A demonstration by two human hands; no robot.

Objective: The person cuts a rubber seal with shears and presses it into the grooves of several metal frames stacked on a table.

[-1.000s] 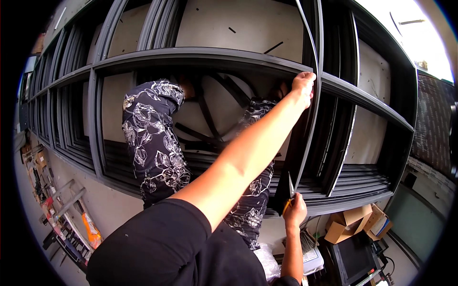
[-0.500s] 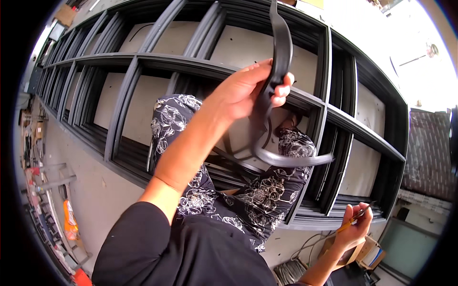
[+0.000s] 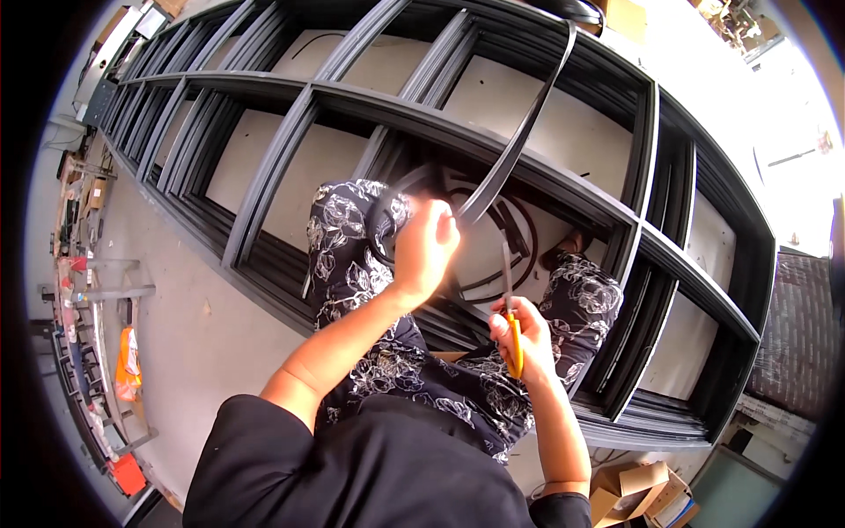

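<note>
My left hand (image 3: pixel 429 249), slightly blurred, is closed around a long flat black rubber-like strip. From beside its fingers the strip (image 3: pixel 519 145) runs up and away over the frame to the far edge. More of it loops, smeared by motion, left of the hand over my knee. My right hand (image 3: pixel 528 339) grips the yellow handles of scissors (image 3: pixel 515 348), whose narrow blades point away from me, beside the strip and apart from it. Dark coiled loops (image 3: pixel 532 238) lie low between my knees, inside an opening of the dark grey frame (image 3: pixel 563 189).
Stacked grey frames with crossbars surround my legs. Cardboard boxes (image 3: pixel 629 488) stand at the lower right, near a brown wrapped stack (image 3: pixel 797 317). Along the left are a rack with tools and an orange bag (image 3: pixel 128 365). A yellowish box (image 3: pixel 625 19) sits beyond the far edge.
My left hand has come down and left with the strip, which now stretches to the far edge. My right hand has brought the scissors inward from the right. The view has shifted slightly.
</note>
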